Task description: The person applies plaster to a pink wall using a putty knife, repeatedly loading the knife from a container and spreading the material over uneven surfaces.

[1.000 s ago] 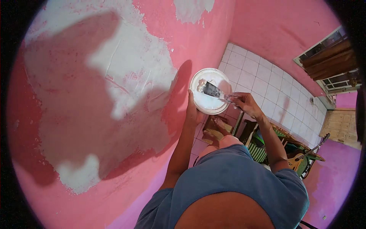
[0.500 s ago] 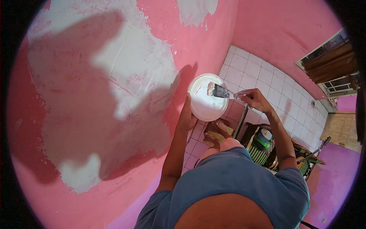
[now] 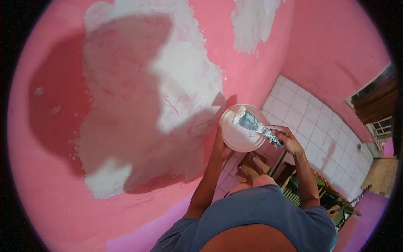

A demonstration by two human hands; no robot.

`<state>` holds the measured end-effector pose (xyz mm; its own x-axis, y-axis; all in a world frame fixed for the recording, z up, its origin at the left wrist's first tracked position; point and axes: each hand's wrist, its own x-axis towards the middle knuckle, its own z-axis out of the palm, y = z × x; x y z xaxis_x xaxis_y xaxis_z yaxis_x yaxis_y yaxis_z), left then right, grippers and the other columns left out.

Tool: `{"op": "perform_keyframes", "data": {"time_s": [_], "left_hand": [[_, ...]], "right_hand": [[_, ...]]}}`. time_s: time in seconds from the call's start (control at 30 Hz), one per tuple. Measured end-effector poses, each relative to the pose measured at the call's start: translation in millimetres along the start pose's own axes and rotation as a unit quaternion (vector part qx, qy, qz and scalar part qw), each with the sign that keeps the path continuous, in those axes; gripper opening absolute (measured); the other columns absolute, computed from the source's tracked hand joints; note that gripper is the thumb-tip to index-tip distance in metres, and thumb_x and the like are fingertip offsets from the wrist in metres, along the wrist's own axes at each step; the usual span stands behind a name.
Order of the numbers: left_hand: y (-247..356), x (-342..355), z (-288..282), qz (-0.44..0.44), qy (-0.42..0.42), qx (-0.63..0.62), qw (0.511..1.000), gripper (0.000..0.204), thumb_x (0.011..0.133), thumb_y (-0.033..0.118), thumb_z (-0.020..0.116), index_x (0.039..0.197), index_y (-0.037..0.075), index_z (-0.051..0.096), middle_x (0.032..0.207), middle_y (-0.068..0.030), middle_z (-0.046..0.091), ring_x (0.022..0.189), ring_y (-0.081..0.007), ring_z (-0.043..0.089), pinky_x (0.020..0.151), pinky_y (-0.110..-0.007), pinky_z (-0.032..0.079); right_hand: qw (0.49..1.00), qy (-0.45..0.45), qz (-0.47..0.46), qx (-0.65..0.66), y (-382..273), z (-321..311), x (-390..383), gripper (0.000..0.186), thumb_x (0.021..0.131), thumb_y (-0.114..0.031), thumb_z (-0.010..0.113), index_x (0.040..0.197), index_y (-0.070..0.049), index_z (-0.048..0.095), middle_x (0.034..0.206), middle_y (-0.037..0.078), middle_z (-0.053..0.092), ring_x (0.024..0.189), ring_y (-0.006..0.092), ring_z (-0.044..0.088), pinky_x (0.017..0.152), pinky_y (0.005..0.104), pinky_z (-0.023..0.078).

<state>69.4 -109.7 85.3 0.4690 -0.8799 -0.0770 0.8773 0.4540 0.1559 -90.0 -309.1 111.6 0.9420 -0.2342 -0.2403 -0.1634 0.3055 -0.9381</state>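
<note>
head view | my left hand (image 3: 221, 148) cups the rim of a round white plastic tub (image 3: 241, 133) of smooth filler, held near the pink wall (image 3: 260, 71) | my right hand (image 3: 285, 140) grips a putty knife (image 3: 254, 124), flat metal blade smeared, over the tub | wall: rough white plaster patches (image 3: 184, 80) | glossy white floor tiles (image 3: 319, 126)

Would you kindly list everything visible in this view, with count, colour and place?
wall: one, pink, left and top.
plaster patches: several, white, on the wall.
floor tiles: many, white, right of centre.
window: one, dark frame, far right.
stool: one, brown wood, under the feet.
bowl: one, white, centre, in the left hand.
putty knife: one, metal, plaster-smeared, blade over the bowl.
left hand: grips the bowl's edge.
right hand: grips the knife handle.
</note>
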Motion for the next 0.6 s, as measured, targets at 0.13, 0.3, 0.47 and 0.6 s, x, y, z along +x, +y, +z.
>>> {"op": "perform_keyframes", "data": {"time_s": [0.13,0.3,0.47,0.6], "left_hand": [[4,-2,-3,0.014,0.148,-0.006,0.989,0.055,0.093,0.046,0.041,0.134,0.010,0.037,0.135,-0.0120,0.043,0.120,-0.0258,0.046,0.101,-0.043,0.040],[9,-14,-18,-0.022,0.008,-0.051,0.998,0.054,0.095,0.038,0.042,0.138,0.008,0.030,0.138,-0.0102,0.038,0.124,-0.0246,0.041,0.104,-0.040,0.034],[9,-35,-17,0.067,0.170,0.338,0.923,0.063,0.091,0.050,0.042,0.139,0.011,0.031,0.137,-0.0112,0.040,0.124,-0.0278,0.043,0.102,-0.045,0.038],[7,-45,-10,0.039,0.184,0.133,0.973,0.063,0.093,0.048,0.042,0.142,0.013,0.025,0.142,-0.0101,0.034,0.128,-0.0262,0.038,0.106,-0.043,0.033]], "right_hand": [[0.990,0.019,-0.047,0.131,-26,37,4,0.033,0.093,-0.023,0.050,0.119,-0.003,0.055,0.078,0.002,0.061,0.060,0.0073,0.053,0.049,0.0207,0.041],[0.961,0.012,-0.152,0.232,-58,106,25,0.033,0.094,-0.023,0.049,0.119,-0.003,0.054,0.087,0.004,0.060,0.064,0.0074,0.050,0.052,0.0203,0.038],[0.934,0.083,-0.338,0.078,-103,161,58,0.030,0.095,-0.011,0.045,0.121,0.001,0.051,0.098,0.005,0.053,0.073,0.0092,0.047,0.062,0.0204,0.037],[0.881,0.141,-0.451,-0.031,-104,190,77,0.033,0.093,-0.004,0.043,0.125,0.003,0.048,0.098,0.008,0.051,0.077,0.0116,0.046,0.066,0.0214,0.037]]}}
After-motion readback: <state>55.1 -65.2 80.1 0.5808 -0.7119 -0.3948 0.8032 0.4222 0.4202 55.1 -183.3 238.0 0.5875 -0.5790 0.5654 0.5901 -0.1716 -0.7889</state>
